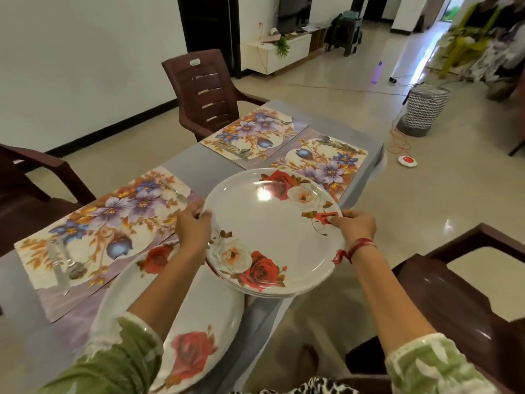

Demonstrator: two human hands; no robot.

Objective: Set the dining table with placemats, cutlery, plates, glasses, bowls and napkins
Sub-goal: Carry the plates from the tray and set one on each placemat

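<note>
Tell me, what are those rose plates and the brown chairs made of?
The plates are glossy white with printed roses and a bright glare spot. Their thin stacked rims suggest melamine or plastic, though glazed ceramic is possible. The chairs look like brown moulded plastic: shiny surfaces, with the slotted back and arms formed in one piece.

The plates are glossy, smooth white with printed roses and a bright glare. They look like melamine, though from here they could be glazed ceramic. The lone plate on the worktop has the same sheen. The placemats are smooth and printed, with a soft laminated shine. The cutlery is polished metal. The worktop is grey, smooth and matt. The chairs are brown moulded plastic, slightly glossy. The floor is polished tile. The sleeves are green cloth with white lace edging.
</note>
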